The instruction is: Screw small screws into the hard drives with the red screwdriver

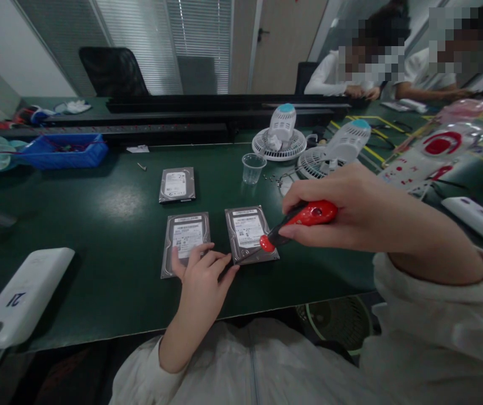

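Three hard drives lie label-up on the dark green table (110, 225). My right hand (342, 211) is closed round a red-handled screwdriver (304, 218), its tip resting at the near left corner of the right hard drive (249, 232). My left hand (201, 273) lies open with fingers spread, resting on the near edge of the middle hard drive (185, 237) and reaching toward the right one. A third hard drive (177, 184) sits farther back, untouched.
A clear plastic cup (253, 167) and two small white fans (281, 134) (338, 149) stand behind the drives. A blue bin (64, 151) is at far left, a white device (17, 298) at near left. Two people sit at the back right.
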A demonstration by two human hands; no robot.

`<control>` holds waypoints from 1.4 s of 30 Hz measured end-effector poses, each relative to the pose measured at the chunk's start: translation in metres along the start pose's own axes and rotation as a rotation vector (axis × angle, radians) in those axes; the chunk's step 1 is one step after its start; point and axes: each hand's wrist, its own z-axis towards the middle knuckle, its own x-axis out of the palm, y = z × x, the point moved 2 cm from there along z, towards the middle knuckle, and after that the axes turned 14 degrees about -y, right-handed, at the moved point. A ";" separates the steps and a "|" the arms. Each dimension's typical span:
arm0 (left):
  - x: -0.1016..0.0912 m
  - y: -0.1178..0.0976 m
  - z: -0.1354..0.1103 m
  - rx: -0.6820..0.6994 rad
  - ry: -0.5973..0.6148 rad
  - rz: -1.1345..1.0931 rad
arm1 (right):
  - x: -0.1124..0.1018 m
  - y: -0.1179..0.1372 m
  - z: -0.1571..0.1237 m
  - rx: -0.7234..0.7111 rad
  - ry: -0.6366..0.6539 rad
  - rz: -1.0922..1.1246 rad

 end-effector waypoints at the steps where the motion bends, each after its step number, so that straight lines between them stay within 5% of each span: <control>1: 0.000 0.000 0.000 -0.003 -0.001 0.000 | 0.000 -0.001 -0.001 -0.009 -0.019 0.003; 7: 0.000 -0.001 0.002 -0.015 -0.003 0.001 | -0.012 0.000 -0.017 0.041 -0.217 0.027; 11: -0.001 -0.002 0.002 -0.010 -0.002 -0.008 | -0.015 -0.002 -0.044 0.230 -0.486 -0.016; 18: 0.001 -0.003 0.003 -0.051 -0.008 -0.041 | 0.035 -0.026 -0.122 0.672 -0.900 -0.215; 24: 0.001 -0.002 0.002 -0.033 -0.025 -0.019 | 0.095 -0.031 -0.163 0.652 -0.825 -0.312; 30: 0.001 -0.002 0.001 -0.016 -0.041 -0.019 | 0.120 -0.019 -0.165 0.564 -0.651 -0.446; 34: 0.001 -0.002 0.001 -0.019 -0.039 -0.017 | 0.113 -0.022 -0.164 0.570 -0.523 -0.489; 38: 0.001 -0.003 0.001 -0.019 -0.044 -0.026 | 0.083 -0.043 -0.144 0.565 -0.462 -0.377; 42: 0.002 -0.002 0.000 -0.021 -0.032 -0.024 | 0.061 -0.093 -0.087 0.677 -0.108 -0.387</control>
